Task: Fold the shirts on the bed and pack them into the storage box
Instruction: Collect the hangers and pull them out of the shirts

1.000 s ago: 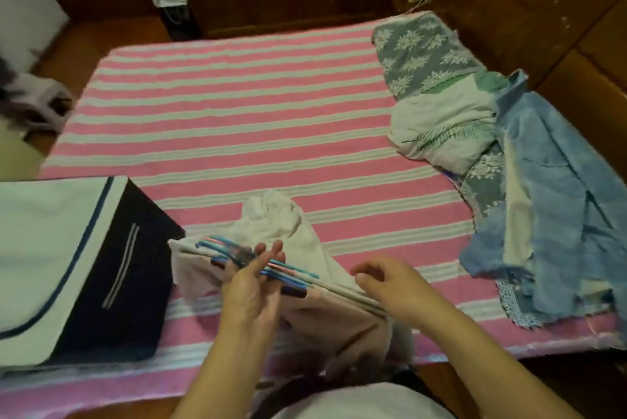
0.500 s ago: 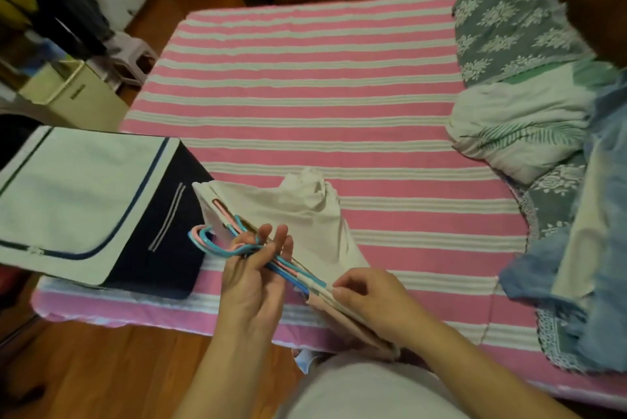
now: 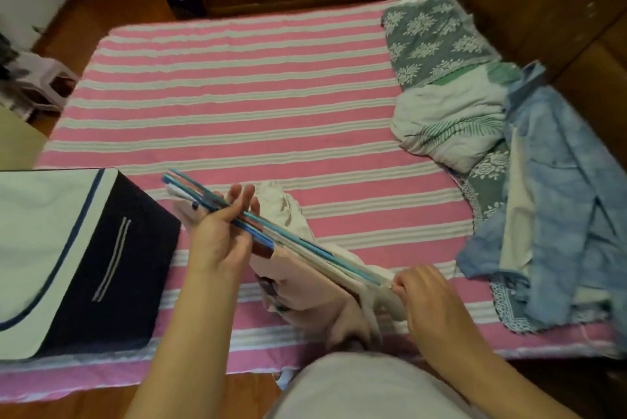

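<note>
A bundle of blue and teal hangers [image 3: 298, 242] carries several pale shirts [image 3: 305, 289] that hang over the bed's front edge. My left hand [image 3: 220, 235] grips the hangers near their hooks, its fingertips pointing up. The cloth-covered far end of the bundle is pinched by my right hand [image 3: 427, 293]. A bunched white shirt [image 3: 281, 201] lies on the bed just behind the hangers. At the front left stands the navy storage box [image 3: 112, 249], with its white lid [image 3: 34, 225] on top.
The bed [image 3: 237, 113] has a pink and white striped sheet. A heap of blue, white and floral cloth [image 3: 543, 198] lies along its right side. Wooden walls rise at the back and right. A stool [image 3: 44, 79] stands on the floor at the left.
The hanger bundle has risen and stretched out. My right hand has slid to its right end. My view has swung back to the right.
</note>
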Motion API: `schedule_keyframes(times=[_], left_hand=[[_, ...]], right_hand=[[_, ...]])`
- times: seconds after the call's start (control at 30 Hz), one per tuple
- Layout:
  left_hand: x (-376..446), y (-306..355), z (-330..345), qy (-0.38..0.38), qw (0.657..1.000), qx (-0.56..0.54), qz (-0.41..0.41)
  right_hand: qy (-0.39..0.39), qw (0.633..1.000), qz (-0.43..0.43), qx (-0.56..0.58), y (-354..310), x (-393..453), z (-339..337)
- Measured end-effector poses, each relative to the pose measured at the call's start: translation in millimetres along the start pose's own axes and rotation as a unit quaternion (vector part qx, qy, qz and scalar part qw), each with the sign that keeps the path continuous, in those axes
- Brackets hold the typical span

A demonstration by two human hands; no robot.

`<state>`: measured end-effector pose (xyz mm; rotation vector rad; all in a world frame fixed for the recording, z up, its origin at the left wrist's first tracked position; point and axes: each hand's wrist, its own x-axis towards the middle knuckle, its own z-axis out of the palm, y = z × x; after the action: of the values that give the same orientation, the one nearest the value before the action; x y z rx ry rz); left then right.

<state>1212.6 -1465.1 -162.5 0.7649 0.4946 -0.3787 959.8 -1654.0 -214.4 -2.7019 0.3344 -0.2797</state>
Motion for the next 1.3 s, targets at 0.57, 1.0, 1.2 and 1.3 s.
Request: schedule_keyframes(times=[0.57, 1.0, 1.2, 1.3], left_hand=[[-0.7, 62.4, -40.5, -0.100, 0.903, 0.398, -0.130], [-57.5, 69.4, -73.8, -0.231, 0.848, 0.461, -0.121], [-54.4, 80.4, -95.2, -0.259, 0.848, 0.444, -0.131], [-45.6, 74.9, -90.9, -0.228, 0.851, 0.460, -0.107]], right_hand=[[-0.315, 0.929, 0.139, 0.132, 21.3, 73.4, 69.3], [-0.157, 0.979, -0.016, 0.129, -92.3, 163.4, 109.8], [-0.057, 0.953, 0.271, 0.125, 3.8, 167.2, 87.6], [-0.087, 0.916, 0.388, 0.048, 86.2, 147.6, 63.5]])
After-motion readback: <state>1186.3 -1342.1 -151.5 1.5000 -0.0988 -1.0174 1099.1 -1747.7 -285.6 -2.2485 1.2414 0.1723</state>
